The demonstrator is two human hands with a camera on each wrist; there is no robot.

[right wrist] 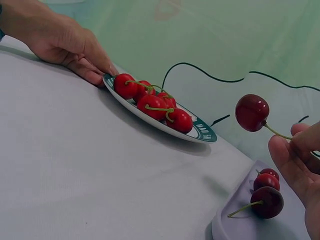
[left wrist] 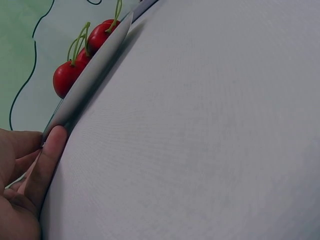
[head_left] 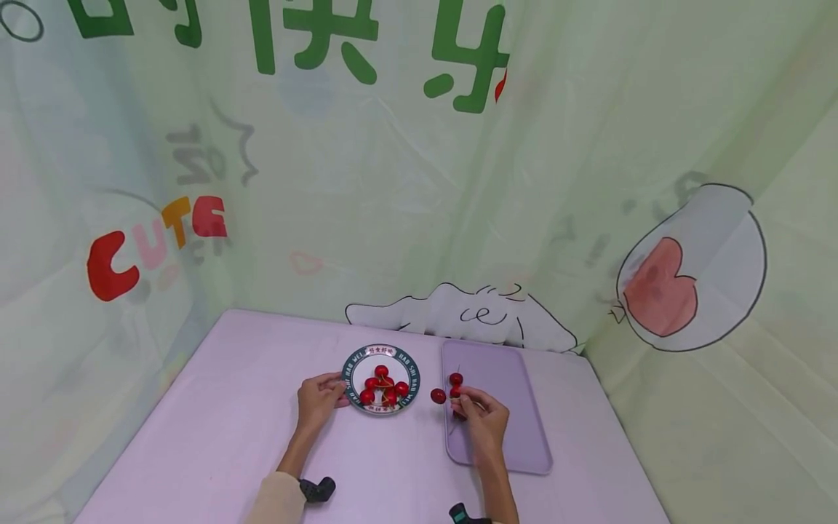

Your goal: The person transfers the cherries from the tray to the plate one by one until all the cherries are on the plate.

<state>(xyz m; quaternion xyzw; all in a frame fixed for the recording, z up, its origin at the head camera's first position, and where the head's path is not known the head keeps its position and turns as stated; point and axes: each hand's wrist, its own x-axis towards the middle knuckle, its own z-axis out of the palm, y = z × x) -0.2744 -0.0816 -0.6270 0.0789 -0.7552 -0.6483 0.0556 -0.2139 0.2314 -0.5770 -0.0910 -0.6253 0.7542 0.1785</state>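
A dark red cherry (right wrist: pixel 252 113) hangs out from my right hand (head_left: pixel 483 421), whose thumb and finger pinch its green stem (right wrist: pixel 278 133). This hand is over the left side of a lilac tray (head_left: pixel 517 429), where several more cherries (right wrist: pixel 267 202) lie. My left hand (head_left: pixel 318 400) grips the left rim of a round plate (head_left: pixel 381 350) with a dark green lettered border, thumb and fingers at its edge in the left wrist view. Several bright red cherries (head_left: pixel 386 383) with green stems sit on the plate.
A pale lilac cloth covers the table (head_left: pixel 262 364). Behind and beside it hangs a light green printed curtain (head_left: pixel 406 182) with cartoon drawings and letters. The plate stands to the left of the tray, with a gap of table between them.
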